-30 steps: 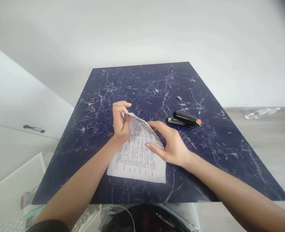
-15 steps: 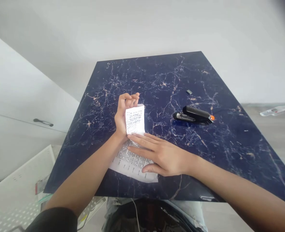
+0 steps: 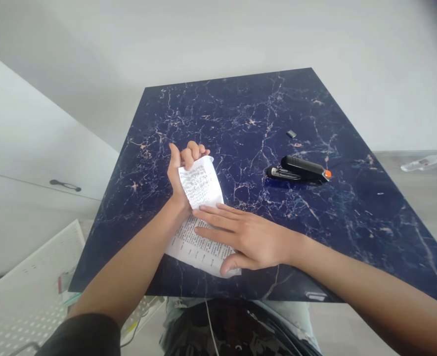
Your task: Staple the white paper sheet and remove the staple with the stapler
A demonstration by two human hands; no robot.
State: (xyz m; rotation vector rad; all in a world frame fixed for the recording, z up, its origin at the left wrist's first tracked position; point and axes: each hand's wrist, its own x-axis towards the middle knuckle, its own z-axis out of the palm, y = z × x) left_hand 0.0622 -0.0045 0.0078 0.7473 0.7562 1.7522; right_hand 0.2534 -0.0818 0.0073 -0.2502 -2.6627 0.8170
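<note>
In the head view, I have the paper sheet [image 3: 203, 184] at the near edge of the dark marbled surface [image 3: 222, 111], left of that edge's middle. Its lower part lies down; its upper part is raised and leans toward the left edge, where half a second ago I saw it standing straighter. My left hand [image 3: 175, 174] has changed its hold: its fingers now curl over the sheet's top, clasping it, and the thumb stands free. My right hand [image 3: 251, 240], which gripped the sheet's side a second ago, now rests across it, fingers spread and clenching nothing, just as half a second ago. The black stapler [image 3: 304, 169] stays toward the right edge, and the small grey block [image 3: 291, 134] stays beyond it, toward the far right corner.
</note>
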